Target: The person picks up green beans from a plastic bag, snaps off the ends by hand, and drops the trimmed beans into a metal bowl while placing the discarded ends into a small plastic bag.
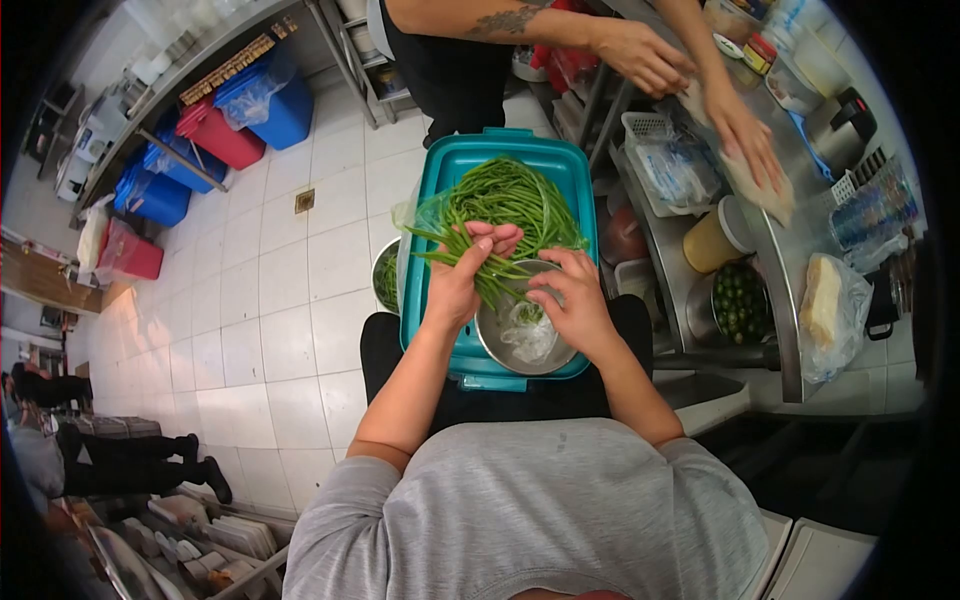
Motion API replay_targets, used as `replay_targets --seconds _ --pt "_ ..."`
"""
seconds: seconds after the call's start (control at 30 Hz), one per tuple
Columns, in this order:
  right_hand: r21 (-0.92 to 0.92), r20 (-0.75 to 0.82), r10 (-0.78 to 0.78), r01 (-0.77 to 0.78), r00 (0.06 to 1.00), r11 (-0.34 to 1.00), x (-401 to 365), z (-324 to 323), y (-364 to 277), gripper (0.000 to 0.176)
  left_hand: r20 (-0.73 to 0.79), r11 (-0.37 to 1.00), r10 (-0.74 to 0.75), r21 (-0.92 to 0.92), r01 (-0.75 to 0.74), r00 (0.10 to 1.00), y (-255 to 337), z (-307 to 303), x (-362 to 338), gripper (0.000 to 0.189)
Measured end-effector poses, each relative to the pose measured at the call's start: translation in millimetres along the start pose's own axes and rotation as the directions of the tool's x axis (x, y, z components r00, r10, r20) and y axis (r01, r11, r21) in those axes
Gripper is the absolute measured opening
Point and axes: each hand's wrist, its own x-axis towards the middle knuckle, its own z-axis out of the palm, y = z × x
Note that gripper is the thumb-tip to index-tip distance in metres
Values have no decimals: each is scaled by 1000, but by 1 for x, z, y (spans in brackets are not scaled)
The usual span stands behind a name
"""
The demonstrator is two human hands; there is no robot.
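My left hand (462, 270) is closed around a bunch of green beans (440, 245), whose ends stick out on both sides of the fingers. Fingers curled together, my right hand (572, 302) is at the right-hand ends of that bunch; what its fingertips pinch, if anything, is too small to tell. Below both hands sits a metal bowl (487, 335) with clear plastic (530, 338) and small green bits in it. A larger heap of green beans (515, 200) lies in a plastic bag behind my hands. Bowl and heap rest on a teal plastic lid (430, 180) over my lap.
Another bowl of green pieces (386, 275) stands at the left. On the right, a person's hands (745, 135) wipe a steel counter (790, 290) with a cloth (760, 190). A pot of green produce (740, 305) is on the shelf below. Colored bins (265, 100) line the far left.
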Motion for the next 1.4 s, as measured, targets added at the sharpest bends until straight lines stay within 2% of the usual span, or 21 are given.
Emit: replay_targets --seconds 0.1,0.2,0.33,0.4,0.43,0.5,0.6,0.7,0.77,0.8,0.9,1.0,1.1,1.17,1.2,1.23,1.33,1.4 --pt "-100 -84 -40 32 996 994 0 7 4 10 16 1000 -6 0 6 1000 1 3 0 16" --pt "-47 -174 29 -37 984 998 2 8 2 12 1 1000 -11 0 11 1000 1 1 0 16" --pt "-96 -138 -17 4 990 995 2 9 4 11 0 1000 -21 -14 21 1000 0 0 0 16" --pt "-113 -80 -47 38 996 993 1 11 7 10 -29 999 -22 48 23 999 1 -3 0 14" --pt "24 -101 5 -2 995 1000 1 12 6 9 -44 997 -21 78 25 999 1 -4 0 14" --pt "296 -121 114 -74 986 952 1 14 3 7 -50 1000 6 6 -6 999 -3 -9 2 13" --pt "684 -152 175 -25 973 729 2 23 8 8 -141 999 20 -45 -26 990 -3 -8 3 12" --pt "682 -169 172 -11 970 731 9 10 7 9 -208 995 38 -83 -57 977 -1 -10 6 13" --pt "403 -164 100 -26 981 915 8 8 9 10 -199 992 58 -98 -79 978 1 -11 7 13" --pt "245 -152 66 -27 986 969 8 8 10 11 -194 996 69 -49 -80 979 1 -9 6 13" --pt "211 -132 77 -48 988 976 7 14 3 13 -177 995 84 71 -72 981 0 -4 5 13" --pt "84 -167 18 -4 986 996 6 19 3 12 -157 994 56 107 -39 986 -2 0 1 13" --pt "181 -209 65 -27 976 983 4 22 5 10 -141 997 22 80 -10 990 -2 6 -3 13" --pt "504 -213 189 -58 959 862 6 22 11 10 -162 998 -2 69 14 987 -5 4 -4 14" --pt "645 -198 249 -65 948 761 7 22 12 9 -169 999 -13 37 20 986 -6 5 -4 14" --pt "802 -147 330 -83 932 591 7 22 11 9 -175 1000 -25 4 26 984 -8 6 -4 15" --pt "921 -85 391 -77 916 381 8 19 11 9 -196 999 -41 -11 40 980 -15 5 -4 16" --pt "899 -125 425 -79 896 431 7 23 16 8 -212 999 -20 30 27 977 -16 9 -5 17"
